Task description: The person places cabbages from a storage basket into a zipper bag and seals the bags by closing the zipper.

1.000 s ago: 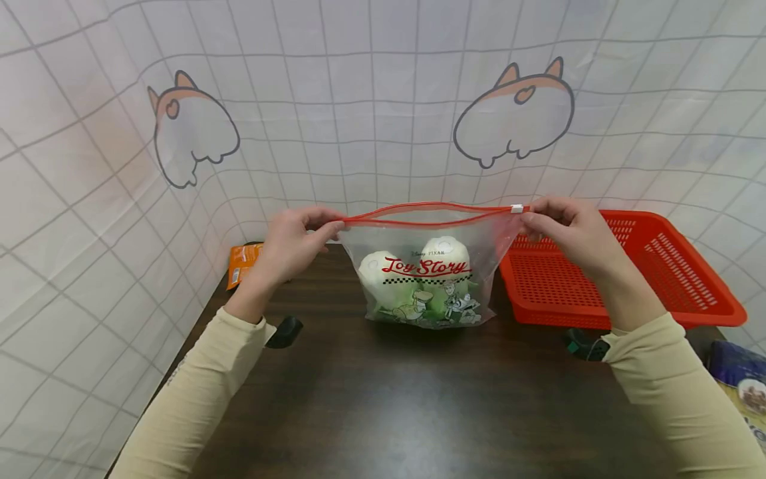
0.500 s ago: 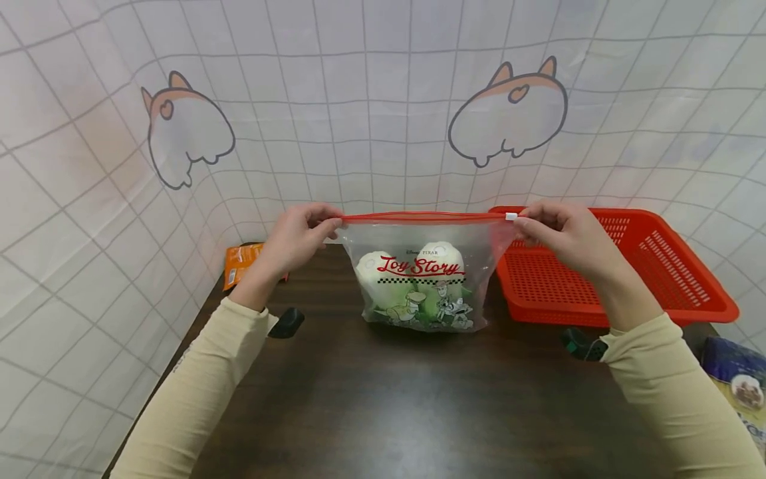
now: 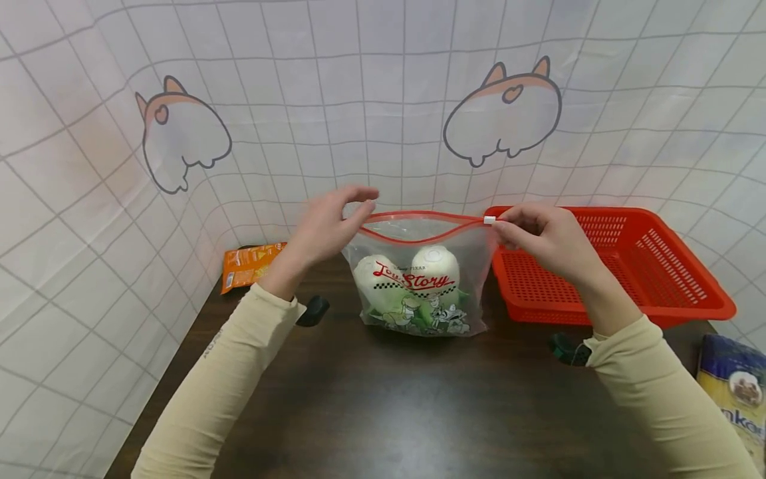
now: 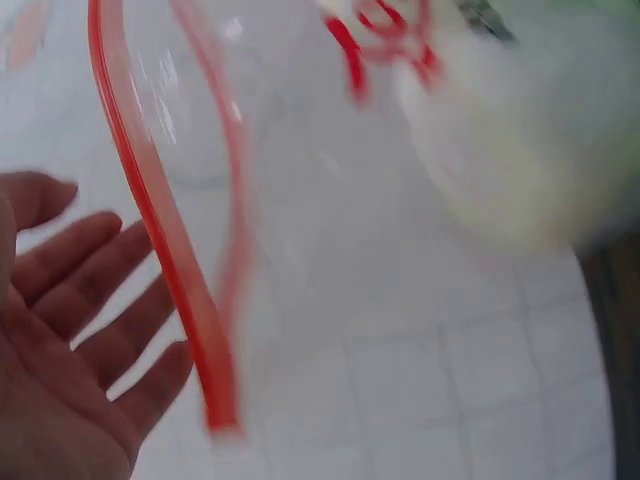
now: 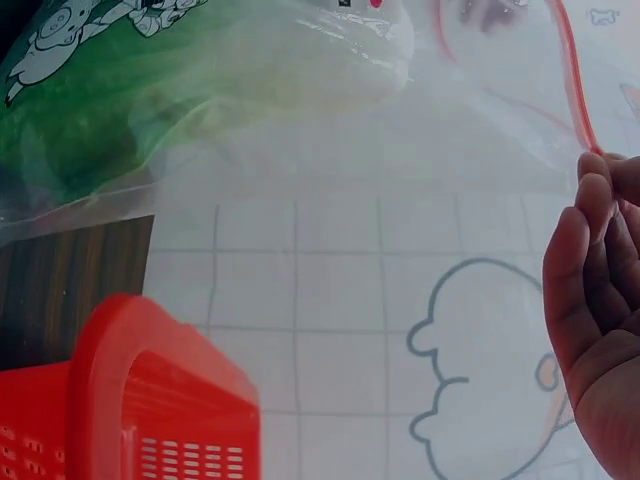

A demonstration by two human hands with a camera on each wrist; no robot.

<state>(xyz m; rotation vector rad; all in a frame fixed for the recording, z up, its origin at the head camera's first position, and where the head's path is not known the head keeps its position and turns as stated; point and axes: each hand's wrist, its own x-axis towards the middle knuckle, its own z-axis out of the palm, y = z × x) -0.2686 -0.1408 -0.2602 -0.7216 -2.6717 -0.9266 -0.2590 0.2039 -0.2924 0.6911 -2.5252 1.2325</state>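
Observation:
A clear slider zip bag [image 3: 479,266] with a red rim and red "Toy Story" lettering stands on the dark table [image 3: 383,406] in the head view. Inside it are two vegetables [image 3: 435,259], white at the top and green below. My right hand [image 3: 541,239] pinches the bag's top right corner, right beside the white slider [image 3: 489,220]. The red mouth of the bag gapes to the left of that. My left hand [image 3: 326,223] is off the rim's left end, and in the left wrist view its fingers [image 4: 75,285] are spread loosely behind the red strip.
A red perforated basket [image 3: 721,306] stands at the right, behind my right forearm. An orange packet [image 3: 242,266] lies at the back left. A blue and yellow bag [image 3: 727,359] is at the right edge. A white gridded cloth [image 3: 407,133] rises behind the table.
The bag's mouth, stretched nearly flat half a second ago, gapes now. My left hand has let go of the left corner and moved right and up; my right hand has shifted slightly left.

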